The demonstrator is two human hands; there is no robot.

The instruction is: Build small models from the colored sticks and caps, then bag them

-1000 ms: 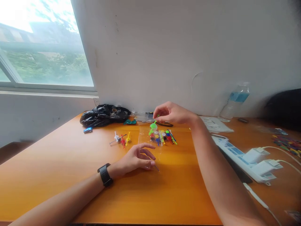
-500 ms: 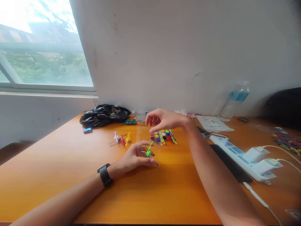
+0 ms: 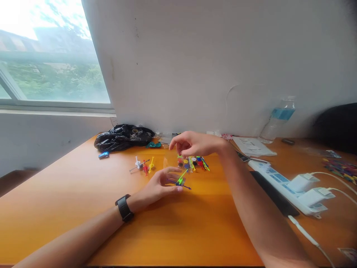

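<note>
My left hand (image 3: 160, 184) rests low over the table, its thumb and fingers spread around a small toy piece (image 3: 180, 181). This piece has a bright green upright stem and a dark blue bar lying across it. It stands at the fingertips, and no grip on it shows. Higher up and to the right hovers my right hand (image 3: 196, 144), fingers loosely bent and thumb apart, with nothing visible in it. Under it lie several coloured discs and sticks (image 3: 193, 162), partly hidden. Left of them stand a white toy piece (image 3: 137, 163), a red one (image 3: 145, 168) and a yellow one (image 3: 151, 165).
A black plastic bag (image 3: 122, 137) and a blue packet (image 3: 104, 155) lie at the back left. On the right are a white power strip (image 3: 284, 186) with chargers, a dark flat device (image 3: 275, 193), a bottle (image 3: 276, 119) and a plastic sleeve (image 3: 255, 146).
The green and blue piece has shifted slightly right and its bar has turned. My right hand has moved a little left, its thumb closer to the fingers. My left hand has barely moved.
</note>
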